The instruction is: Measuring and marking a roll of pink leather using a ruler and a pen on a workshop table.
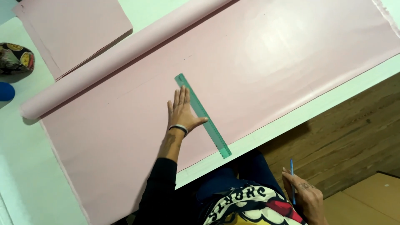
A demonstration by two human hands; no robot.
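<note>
A view from above looks down on a pale green table (25,175) covered by a wide sheet of pale pink paper (266,62), unrolled from a pink paper roll (121,58) lying along its far edge. On the sheet, near the table's front edge, lies a long, thin, translucent green plastic ruler (203,115), set at a slant. The left hand (182,113) rests flat on the paper with fingers spread straight, its thumb touching the ruler's edge and pressing it in place; a wristband circles the wrist. The right hand (306,196) hangs off the table over a wooden floor (350,133), fingers closed around a slim blue pencil (292,181).

The ruler looks light, stiff and slippery on the smooth paper, so it likely slides unless pressed down along its middle. The paper seems thin, easily creased and inclined to curl.

A stack of folded pink sheets (75,31) sits at the far left, beside a patterned fabric bundle (16,57).
</note>
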